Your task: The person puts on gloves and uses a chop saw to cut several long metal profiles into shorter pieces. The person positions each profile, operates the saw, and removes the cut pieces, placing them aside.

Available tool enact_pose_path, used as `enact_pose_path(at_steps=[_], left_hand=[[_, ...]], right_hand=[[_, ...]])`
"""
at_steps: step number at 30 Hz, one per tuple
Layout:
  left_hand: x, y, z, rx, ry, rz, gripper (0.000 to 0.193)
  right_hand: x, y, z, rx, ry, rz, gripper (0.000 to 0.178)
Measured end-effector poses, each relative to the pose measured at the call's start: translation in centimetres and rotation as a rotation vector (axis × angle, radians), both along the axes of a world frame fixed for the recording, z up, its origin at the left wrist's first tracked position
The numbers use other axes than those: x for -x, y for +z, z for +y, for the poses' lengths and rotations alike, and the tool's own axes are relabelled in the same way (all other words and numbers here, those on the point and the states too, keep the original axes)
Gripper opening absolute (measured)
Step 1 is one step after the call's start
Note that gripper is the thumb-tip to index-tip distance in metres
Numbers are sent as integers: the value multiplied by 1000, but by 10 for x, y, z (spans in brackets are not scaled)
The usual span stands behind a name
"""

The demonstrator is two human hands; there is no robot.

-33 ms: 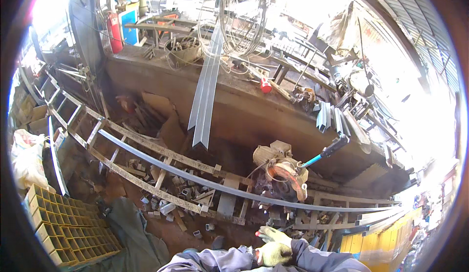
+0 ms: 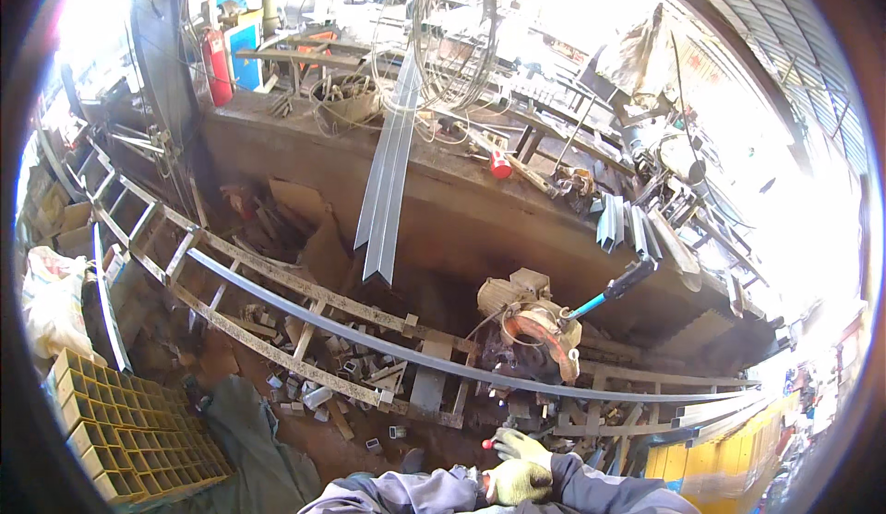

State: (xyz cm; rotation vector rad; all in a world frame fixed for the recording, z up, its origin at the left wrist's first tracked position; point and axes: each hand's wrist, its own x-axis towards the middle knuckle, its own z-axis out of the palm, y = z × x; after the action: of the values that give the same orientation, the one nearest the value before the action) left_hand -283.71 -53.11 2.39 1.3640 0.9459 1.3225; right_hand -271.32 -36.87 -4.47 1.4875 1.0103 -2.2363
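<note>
Both my hands wear pale yellow-green work gloves and are close together at the bottom middle. My left hand (image 2: 519,483) is closed against the cuff of my right sleeve; what its fingers hold, if anything, is hidden. Just beyond it, my right hand (image 2: 521,447) is bent toward the left, with a small red tip (image 2: 487,444) at its fingers; I cannot make out what this belongs to. Ahead of the hands, a long grey metal bar (image 2: 369,340) lies across a ladder-like steel frame (image 2: 268,352). A cut-off saw (image 2: 540,325) with a blue-gripped handle (image 2: 587,306) stands behind the bar.
Small tube offcuts (image 2: 318,396) litter the floor under the frame. Yellow rectangular tubes (image 2: 138,431) are stacked at the lower left beside a dark cloth (image 2: 249,440). Angle bars (image 2: 386,191) jut over the ledge (image 2: 443,168), near a wire coil (image 2: 457,34). A red fire extinguisher (image 2: 218,66) stands far left.
</note>
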Motion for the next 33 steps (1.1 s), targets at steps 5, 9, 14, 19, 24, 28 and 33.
enact_pose_path(at_steps=[5, 9, 14, 19, 24, 28, 33], left_hand=[[-25, 23, 35, 284, 43, 143, 33], [-56, 35, 84, 533, 51, 316, 38], [-130, -9, 158, 337, -110, 284, 35], [-234, -51, 208, 251, -243, 41, 40], [-264, -64, 226, 435, -462, 270, 67], [-222, -116, 188, 663, -24, 47, 40], [-104, -253, 125, 439, 969, 685, 41]], right_hand=[[-23, 5, 65, -93, -501, 244, 65], [-47, 19, 117, -201, -618, 371, 47], [-120, 10, 164, -38, -727, 434, 46], [-196, 0, 198, -11, -767, 504, 62], [-220, -26, 203, -130, -356, 541, 74], [-221, -97, 227, -589, 32, 618, 55], [-227, -207, 197, -208, -228, 250, 45]])
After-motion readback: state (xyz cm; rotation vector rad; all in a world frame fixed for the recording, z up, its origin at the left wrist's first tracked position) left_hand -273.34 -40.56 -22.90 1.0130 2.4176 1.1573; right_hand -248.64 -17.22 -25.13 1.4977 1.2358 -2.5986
